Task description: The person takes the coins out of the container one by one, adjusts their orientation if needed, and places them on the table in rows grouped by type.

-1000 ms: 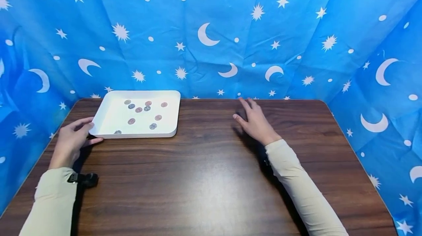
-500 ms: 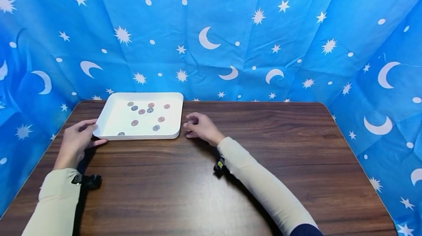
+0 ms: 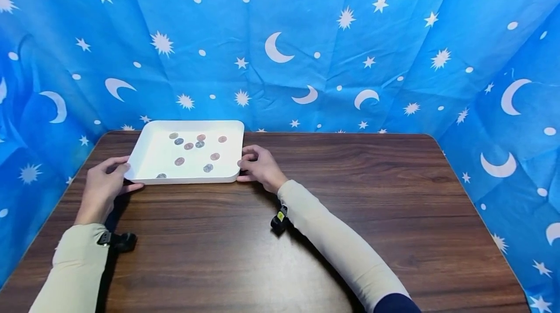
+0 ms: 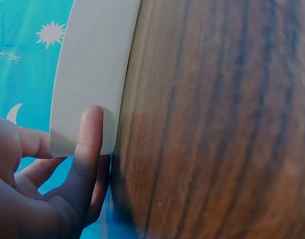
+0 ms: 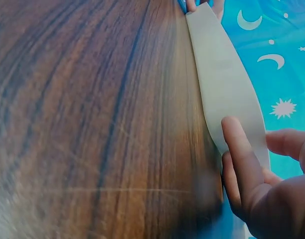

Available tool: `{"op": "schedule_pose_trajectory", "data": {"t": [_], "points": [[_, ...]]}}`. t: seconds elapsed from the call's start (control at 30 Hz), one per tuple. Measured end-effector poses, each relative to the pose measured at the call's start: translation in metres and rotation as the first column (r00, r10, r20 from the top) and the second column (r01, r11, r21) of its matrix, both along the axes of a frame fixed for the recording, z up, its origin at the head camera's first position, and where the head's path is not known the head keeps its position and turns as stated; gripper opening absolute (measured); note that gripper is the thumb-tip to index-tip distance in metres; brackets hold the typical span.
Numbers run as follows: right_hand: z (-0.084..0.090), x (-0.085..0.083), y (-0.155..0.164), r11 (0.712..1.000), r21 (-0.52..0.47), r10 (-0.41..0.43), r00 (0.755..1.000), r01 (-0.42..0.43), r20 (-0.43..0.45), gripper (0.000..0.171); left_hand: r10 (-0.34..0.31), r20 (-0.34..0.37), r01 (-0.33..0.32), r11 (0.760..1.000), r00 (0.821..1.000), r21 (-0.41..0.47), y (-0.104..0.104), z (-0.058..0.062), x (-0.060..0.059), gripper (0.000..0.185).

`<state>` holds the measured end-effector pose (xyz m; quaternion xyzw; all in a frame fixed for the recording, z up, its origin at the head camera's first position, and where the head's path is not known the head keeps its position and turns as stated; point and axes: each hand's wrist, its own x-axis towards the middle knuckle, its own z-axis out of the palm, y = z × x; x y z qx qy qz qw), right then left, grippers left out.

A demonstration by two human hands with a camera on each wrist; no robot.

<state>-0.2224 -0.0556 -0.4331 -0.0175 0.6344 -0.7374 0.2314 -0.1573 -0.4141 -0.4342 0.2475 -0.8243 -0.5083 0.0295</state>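
A white tray (image 3: pixel 148 157) sits at the far left of the desk (image 3: pixel 306 235), close to the blue star-and-moon cloth (image 3: pixel 280 36) that walls it in. The left hand (image 3: pixel 102 186) is at the tray's near left corner, the right hand (image 3: pixel 261 167) at its near right corner.

The head view alone shows the tray's inside: about ten coins (image 3: pixel 189 146) lie scattered there, some reddish, some grey. It also shows both pale sleeves and a small black device at each wrist. It does not make plain how firm each grip is.

The left wrist view fills that in for the left hand (image 4: pixel 38 194): the thumb (image 4: pixel 85 149) lies flat against the tray's outer wall (image 4: pixel 92 69) near the corner, and the fingers curl behind the wall, so the grip pinches the tray.

The right wrist view shows the same for the right hand (image 5: pixel 272 194): the thumb (image 5: pixel 239 154) presses the outer wall (image 5: pixel 222 84), the fingers reach round behind. At the top of that view the fingertips (image 5: pixel 191 5) of the left hand show at the tray's other end. Neither wrist view shows the coins
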Motion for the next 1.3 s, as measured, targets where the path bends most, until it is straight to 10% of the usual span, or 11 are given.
{"op": "schedule_pose_trajectory", "data": {"t": [1.3], "points": [[-0.003, 0.001, 0.09, 0.991, 0.13, -0.026, 0.996, 0.037, -0.086, 0.047, -0.221, -0.045, 0.219, 0.975, 0.974, -0.047, 0.066, 0.0, -0.002, 0.047]]}}
